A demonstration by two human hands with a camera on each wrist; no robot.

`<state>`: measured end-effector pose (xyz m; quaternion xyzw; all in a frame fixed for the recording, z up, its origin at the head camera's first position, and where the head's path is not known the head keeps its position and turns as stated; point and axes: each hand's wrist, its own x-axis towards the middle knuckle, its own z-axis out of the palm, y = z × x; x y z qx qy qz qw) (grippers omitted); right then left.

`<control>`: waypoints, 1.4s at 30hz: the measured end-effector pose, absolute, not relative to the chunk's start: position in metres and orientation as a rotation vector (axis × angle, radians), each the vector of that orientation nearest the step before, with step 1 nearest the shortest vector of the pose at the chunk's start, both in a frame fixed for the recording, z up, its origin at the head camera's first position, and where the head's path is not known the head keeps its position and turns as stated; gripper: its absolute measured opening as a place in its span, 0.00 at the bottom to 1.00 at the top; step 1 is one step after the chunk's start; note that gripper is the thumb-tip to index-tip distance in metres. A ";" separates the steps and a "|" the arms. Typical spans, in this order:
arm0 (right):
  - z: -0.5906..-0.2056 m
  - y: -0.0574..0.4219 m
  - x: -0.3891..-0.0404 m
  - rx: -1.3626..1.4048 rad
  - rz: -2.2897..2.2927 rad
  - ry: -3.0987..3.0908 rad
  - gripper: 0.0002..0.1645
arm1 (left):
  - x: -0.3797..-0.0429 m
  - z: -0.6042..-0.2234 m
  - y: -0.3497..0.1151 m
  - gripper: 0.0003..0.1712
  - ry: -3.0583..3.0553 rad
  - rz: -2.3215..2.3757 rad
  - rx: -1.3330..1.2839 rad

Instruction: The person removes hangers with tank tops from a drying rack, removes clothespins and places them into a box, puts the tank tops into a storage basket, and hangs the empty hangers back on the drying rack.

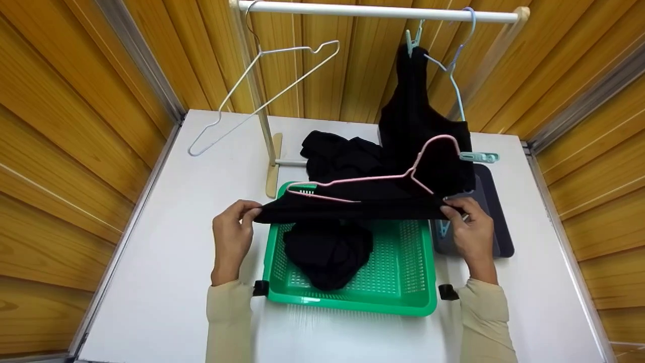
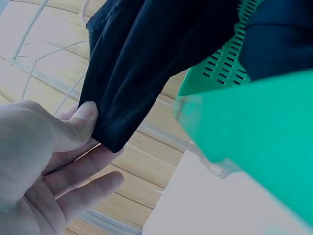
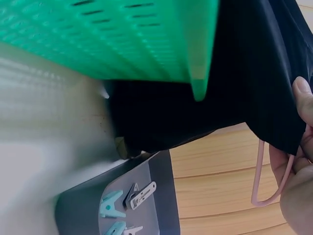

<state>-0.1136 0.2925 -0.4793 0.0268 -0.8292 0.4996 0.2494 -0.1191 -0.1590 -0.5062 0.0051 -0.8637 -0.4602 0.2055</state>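
Note:
A black garment is stretched level above the green basket, its exact kind not showing. My left hand pinches its left end between thumb and fingers. At the other end, my right hand holds the cloth the same way. A pink hanger lies along the garment, part of its lower bar hidden by the cloth. In the right wrist view a pink wire loop hangs beside the right hand. More bunched black cloth lies in the basket.
A white rack bar carries a bare white hanger and a blue hanger. From the latter hangs a black top with green clothespins. Black cloth lies behind the basket; a dark tray holds clothespins.

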 end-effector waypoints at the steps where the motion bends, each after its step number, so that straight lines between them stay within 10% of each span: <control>1: -0.478 0.293 -0.113 0.071 1.366 -2.258 0.02 | -0.119 -0.506 -0.158 0.03 -2.411 -1.279 0.007; 11: -0.473 0.286 -0.110 0.203 1.384 -2.253 0.05 | -0.116 -0.503 -0.148 0.02 -2.520 -1.355 -0.167; 20: -0.472 0.276 -0.108 0.270 1.354 -2.319 0.07 | -0.116 -0.502 -0.139 0.27 -2.427 -1.459 -0.329; 42: -0.461 0.271 -0.105 0.458 1.380 -2.311 0.09 | -0.116 -0.495 -0.129 0.06 -2.308 -1.500 -0.609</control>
